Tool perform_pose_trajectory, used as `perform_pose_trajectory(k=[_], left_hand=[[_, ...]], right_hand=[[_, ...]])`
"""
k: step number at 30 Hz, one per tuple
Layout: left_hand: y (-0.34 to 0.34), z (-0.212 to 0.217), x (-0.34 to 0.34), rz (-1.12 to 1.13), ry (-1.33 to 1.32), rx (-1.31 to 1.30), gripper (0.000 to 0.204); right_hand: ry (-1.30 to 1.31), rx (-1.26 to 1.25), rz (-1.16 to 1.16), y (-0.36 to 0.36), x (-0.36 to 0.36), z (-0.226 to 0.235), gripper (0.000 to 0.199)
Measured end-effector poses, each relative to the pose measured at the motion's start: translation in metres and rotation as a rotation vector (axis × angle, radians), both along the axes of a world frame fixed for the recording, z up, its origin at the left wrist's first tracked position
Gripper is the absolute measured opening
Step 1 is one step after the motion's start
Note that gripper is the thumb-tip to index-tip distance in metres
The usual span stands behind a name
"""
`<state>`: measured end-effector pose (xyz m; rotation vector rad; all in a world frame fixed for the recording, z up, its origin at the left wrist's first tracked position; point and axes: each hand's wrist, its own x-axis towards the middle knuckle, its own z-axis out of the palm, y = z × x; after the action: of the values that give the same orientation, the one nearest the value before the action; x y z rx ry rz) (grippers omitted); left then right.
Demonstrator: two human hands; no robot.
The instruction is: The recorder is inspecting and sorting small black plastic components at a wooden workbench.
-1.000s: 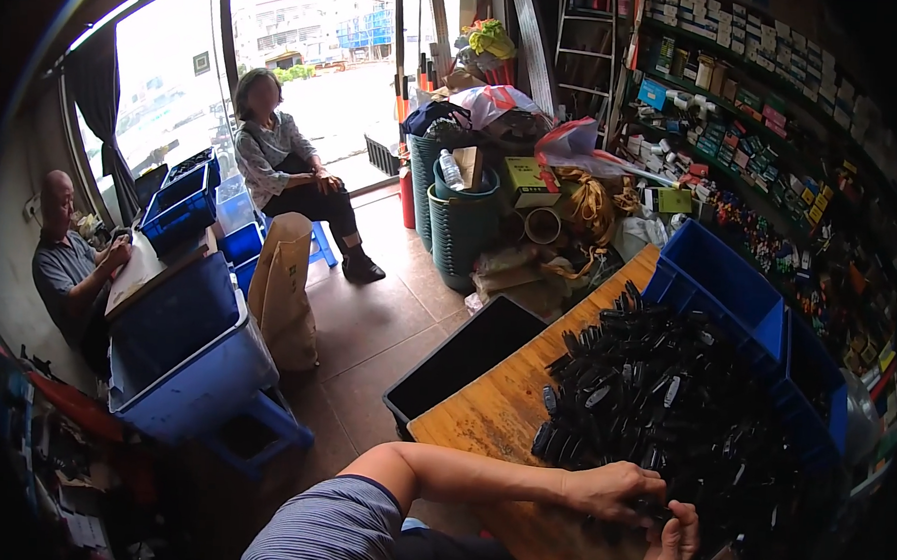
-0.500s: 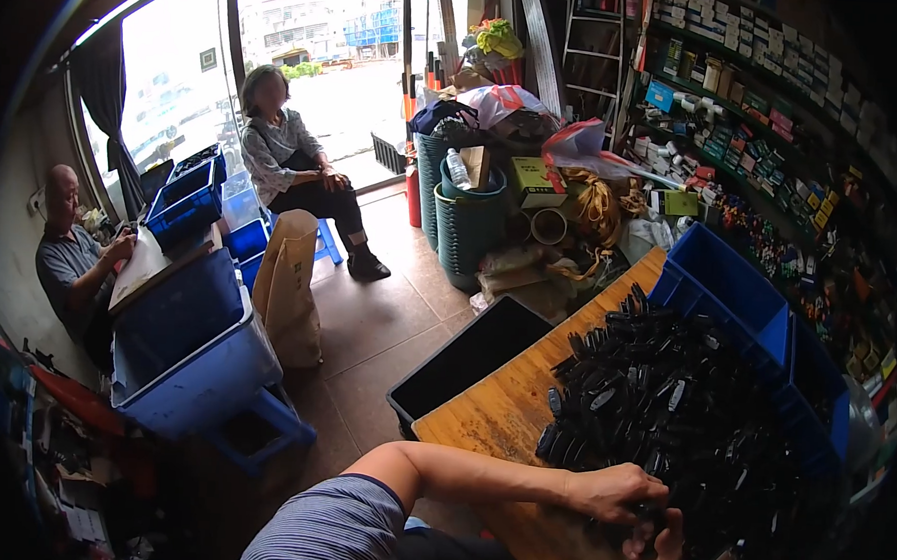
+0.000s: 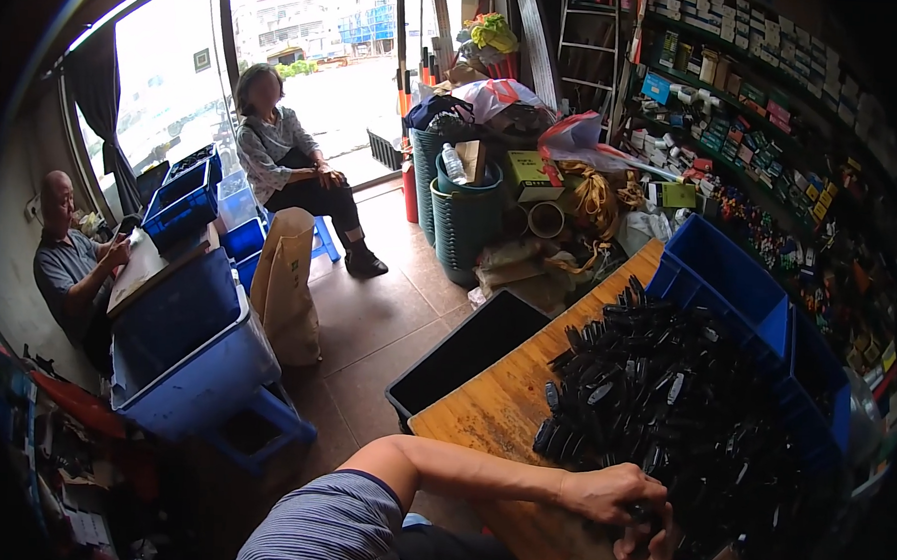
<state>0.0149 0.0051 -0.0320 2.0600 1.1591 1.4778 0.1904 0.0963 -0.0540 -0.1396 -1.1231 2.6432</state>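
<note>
A large heap of small, elongated black pieces, a few with silvery oval marks, covers the right part of a wooden table. Their exact kind cannot be made out. At the heap's near edge my left hand has its fingers closed on one small black piece. Just below it, my right hand is turned up, its fingers curled against the same piece. The two hands meet there, and their fingers partly hide the piece.
Blue bins stand along the table's far right side. A black crate sits beyond its left edge. Across the floor are a blue tub, a paper sack and two seated people. Shelves of small boxes line the right wall.
My hands stay together over the black piece, with only small finger movements. The person at the far left now holds up a small dark thing. The view has shifted slightly.
</note>
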Motion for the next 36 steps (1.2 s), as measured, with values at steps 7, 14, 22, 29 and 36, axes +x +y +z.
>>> perform_pose_trajectory(k=[7, 14, 22, 29, 36], left_hand=[[0.008, -0.005, 0.006, 0.019, -0.146, 0.075, 0.025], [-0.004, -0.006, 0.022, -0.271, -0.695, -0.661, 0.034], [-0.005, 0.014, 0.004, -0.265, -0.636, -0.694, 0.024], [0.004, 0.025, -0.044, -0.320, -1.064, -0.425, 0.061], [0.002, 0.018, -0.025, 0.055, -0.243, -0.515, 0.019]], right_hand=[[-0.051, 0.280, -0.199, -0.002, -0.005, 0.018, 0.056], [-0.079, 0.765, -0.429, -0.005, 0.004, 0.011, 0.036], [-0.128, 1.172, -0.704, 0.004, 0.002, 0.033, 0.040], [-0.333, 0.968, -1.157, 0.049, 0.030, 0.052, 0.012], [-0.608, 1.513, -0.751, 0.038, 0.031, 0.028, 0.013]])
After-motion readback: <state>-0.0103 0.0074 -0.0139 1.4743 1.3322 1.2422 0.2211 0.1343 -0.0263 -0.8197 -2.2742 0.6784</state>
